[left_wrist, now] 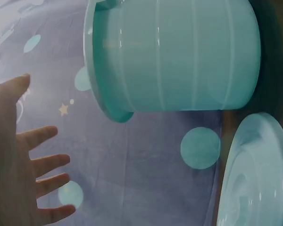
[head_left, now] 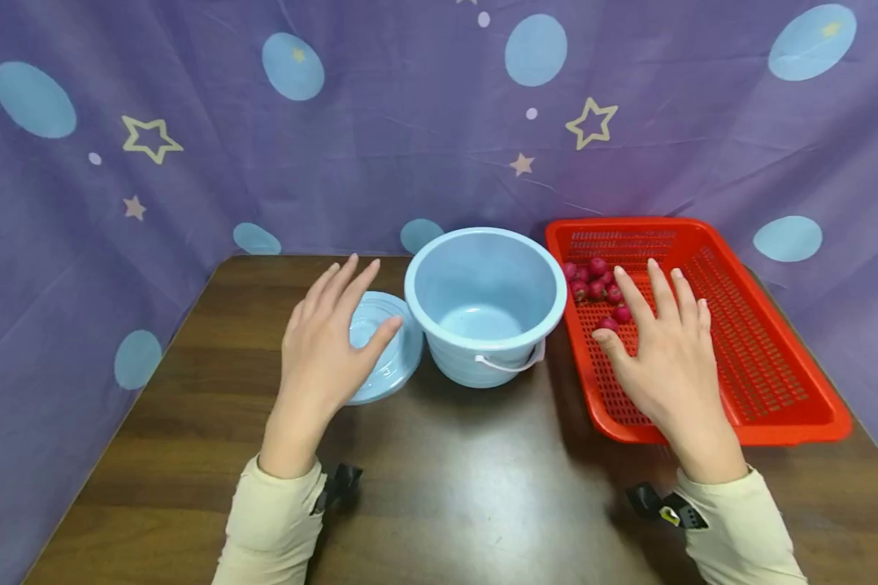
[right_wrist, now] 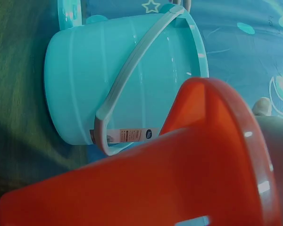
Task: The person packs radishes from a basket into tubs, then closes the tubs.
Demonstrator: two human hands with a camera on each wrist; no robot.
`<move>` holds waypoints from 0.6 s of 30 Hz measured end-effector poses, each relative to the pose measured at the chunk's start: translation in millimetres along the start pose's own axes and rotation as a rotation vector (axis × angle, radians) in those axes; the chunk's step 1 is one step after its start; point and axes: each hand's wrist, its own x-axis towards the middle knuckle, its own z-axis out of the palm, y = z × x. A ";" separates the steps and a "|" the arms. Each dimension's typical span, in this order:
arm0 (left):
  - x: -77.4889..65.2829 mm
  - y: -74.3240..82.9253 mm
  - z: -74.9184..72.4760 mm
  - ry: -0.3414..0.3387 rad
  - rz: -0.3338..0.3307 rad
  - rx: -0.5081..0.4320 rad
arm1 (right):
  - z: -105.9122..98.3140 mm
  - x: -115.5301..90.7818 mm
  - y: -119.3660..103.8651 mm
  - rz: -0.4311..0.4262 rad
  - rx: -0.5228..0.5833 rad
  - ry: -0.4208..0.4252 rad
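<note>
My left hand (head_left: pixel 328 341) hovers over the left part of a light blue lid (head_left: pixel 398 357), fingers spread and nothing held; the left wrist view shows the same spread fingers (left_wrist: pixel 49 165). Beside the lid a light blue bucket (head_left: pixel 483 366) stands upright, with no contents visible inside. Its pale handle (right_wrist: pixel 132 61) hangs down the side, above a printed label (right_wrist: pixel 132 135). Over the red basket (head_left: pixel 775 390) is my right hand (head_left: pixel 669 357), fingers apart and holding nothing. Several small dark-pink radishes (head_left: pixel 597 266) lie at the basket's left end, partly behind that hand's fingers.
The wooden table (head_left: pixel 475 496) carries all these things, and its front part lies between my forearms. A purple curtain (head_left: pixel 410 122) with stars and ovals hangs right behind the bucket and basket. The basket's high rim (head_left: pixel 783 337) runs along the right.
</note>
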 end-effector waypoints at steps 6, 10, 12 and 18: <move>12.0 1.5 9.3 -0.059 -0.005 -0.144 | 0.8 -0.8 -2.3 -0.019 0.023 0.019; 20.7 2.7 15.6 -0.108 0.001 -0.220 | 1.5 -2.4 -4.8 -0.017 0.037 0.003; 24.8 2.2 19.0 -0.123 -0.003 -0.255 | 1.6 -2.3 -5.4 -0.020 0.041 -0.002; 32.6 -4.4 32.3 -0.172 -0.016 -0.318 | 0.1 -1.2 -5.5 -0.029 0.038 -0.019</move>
